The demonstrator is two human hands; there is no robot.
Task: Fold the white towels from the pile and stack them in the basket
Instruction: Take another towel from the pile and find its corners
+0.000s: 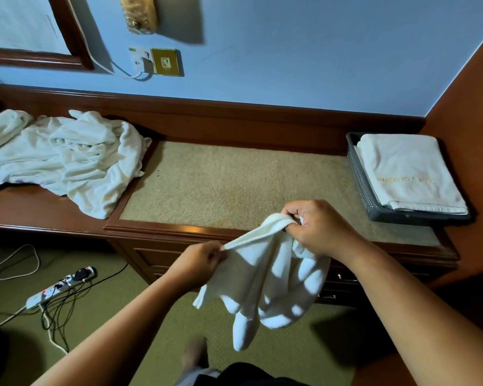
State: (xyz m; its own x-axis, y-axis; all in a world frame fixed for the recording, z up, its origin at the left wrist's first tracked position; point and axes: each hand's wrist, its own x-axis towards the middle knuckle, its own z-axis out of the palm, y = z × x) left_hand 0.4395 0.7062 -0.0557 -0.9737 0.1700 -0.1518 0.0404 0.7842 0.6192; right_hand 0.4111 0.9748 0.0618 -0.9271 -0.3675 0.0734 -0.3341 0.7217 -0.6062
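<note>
Towel in hand: limp white terry towel hangs unfolded in the air; left hand pinches its top edge, right hand grips a bunched corner.
Basket: dark grey perforated plastic basket, far right, holds 1 folded gold-lettered white towel.
Pile: crumpled white towels at left, likely still to fold.
Surface: brown wooden desk, beige inset top.
Room: blue wall, green carpet.

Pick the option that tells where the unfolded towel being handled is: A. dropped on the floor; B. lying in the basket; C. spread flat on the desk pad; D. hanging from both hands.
D: the left hand and right hand each grip the top edge of the white towel, which hangs below them.
</note>
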